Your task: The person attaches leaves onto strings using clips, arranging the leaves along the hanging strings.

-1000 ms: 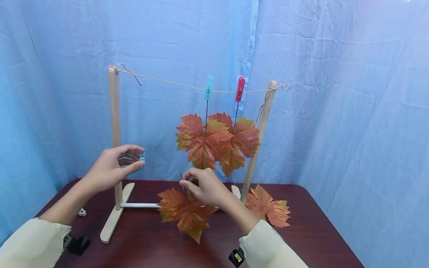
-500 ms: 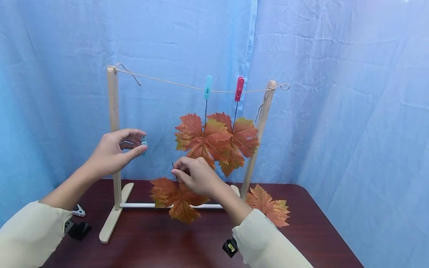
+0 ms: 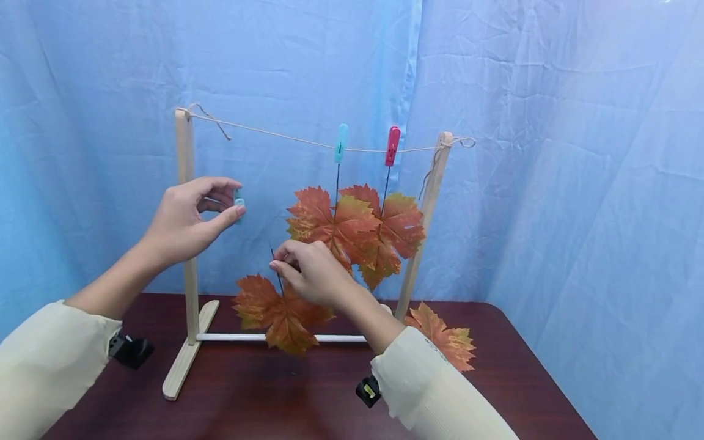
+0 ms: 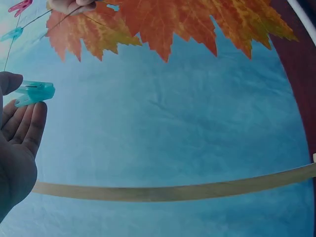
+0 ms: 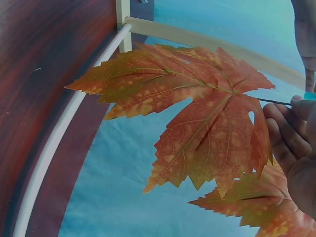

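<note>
My left hand (image 3: pixel 189 217) pinches a teal clothespin (image 4: pixel 37 93) between thumb and fingertips, beside the left post and below the string. In my right hand (image 3: pixel 313 272) the dark stem of an orange-red maple-like leaf (image 5: pixel 197 98) is pinched, and the leaf hangs below the fingers. Two more leaves hang from the string (image 3: pixel 275 132): one leaf (image 3: pixel 330 223) under a light-blue clothespin (image 3: pixel 341 144), the other leaf (image 3: pixel 404 226) under a red clothespin (image 3: pixel 393 146). The right hand partly covers the lower edge of the nearer hanging leaf.
A wooden frame with a left post (image 3: pixel 187 153), a right post (image 3: pixel 434 183) and a white bottom bar (image 3: pixel 341 338) stands on the dark red table (image 3: pixel 495 379). Another leaf (image 3: pixel 442 336) lies by the right post, partly behind the right sleeve. Blue curtains (image 3: pixel 577 183) hang behind.
Both hands have risen, the left with its clothespin, the right with its leaf, which also shifted left. A white clothespin on the table at left is now hidden by the left arm.
</note>
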{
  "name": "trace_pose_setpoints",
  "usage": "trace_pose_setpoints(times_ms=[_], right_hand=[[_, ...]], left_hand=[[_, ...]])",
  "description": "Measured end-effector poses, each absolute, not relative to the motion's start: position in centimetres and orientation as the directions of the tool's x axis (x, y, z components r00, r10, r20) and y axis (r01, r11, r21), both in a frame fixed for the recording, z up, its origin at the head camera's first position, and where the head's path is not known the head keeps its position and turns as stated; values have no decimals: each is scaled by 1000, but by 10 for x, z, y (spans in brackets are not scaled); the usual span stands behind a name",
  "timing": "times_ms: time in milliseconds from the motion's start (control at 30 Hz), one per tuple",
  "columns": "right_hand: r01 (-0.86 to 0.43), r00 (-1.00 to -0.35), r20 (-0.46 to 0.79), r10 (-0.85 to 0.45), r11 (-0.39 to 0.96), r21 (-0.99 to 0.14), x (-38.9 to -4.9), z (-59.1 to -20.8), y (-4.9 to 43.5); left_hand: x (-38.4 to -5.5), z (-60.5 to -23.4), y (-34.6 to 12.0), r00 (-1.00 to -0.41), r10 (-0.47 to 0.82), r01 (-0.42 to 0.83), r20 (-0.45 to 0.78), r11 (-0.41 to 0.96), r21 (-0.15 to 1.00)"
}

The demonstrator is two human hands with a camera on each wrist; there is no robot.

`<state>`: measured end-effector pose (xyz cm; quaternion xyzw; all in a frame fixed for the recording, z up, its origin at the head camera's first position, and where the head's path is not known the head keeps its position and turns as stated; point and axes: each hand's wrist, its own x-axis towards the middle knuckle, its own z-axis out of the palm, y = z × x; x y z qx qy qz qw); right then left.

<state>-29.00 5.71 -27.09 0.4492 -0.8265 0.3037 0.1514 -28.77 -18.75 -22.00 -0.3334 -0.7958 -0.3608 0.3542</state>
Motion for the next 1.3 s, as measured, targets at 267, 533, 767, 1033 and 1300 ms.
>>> trace_pose_setpoints(times_ms=[267, 533, 767, 1033, 1300], right_hand=[[-811, -585, 539, -606, 450, -374, -292, -253, 51], [-803, -594, 596, -540, 444, -398, -297, -227, 52], [-792, -607, 614, -505, 443, -420, -303, -206, 53], [-765, -638, 612, -468, 471, -438, -309, -193, 55], [-744, -658, 610, -442, 504, -438, -315, -187, 58]], left_hand=[[-294, -193, -179, -457, 284, 817, 843, 509, 272], [-292, -150, -170, -420, 267, 813, 868, 536, 228], [-296, -125, -162, -435, 247, 786, 866, 573, 232], [-304, -104, -151, -544, 226, 725, 808, 612, 317], [-312, -93, -136, -631, 219, 693, 744, 590, 414]])
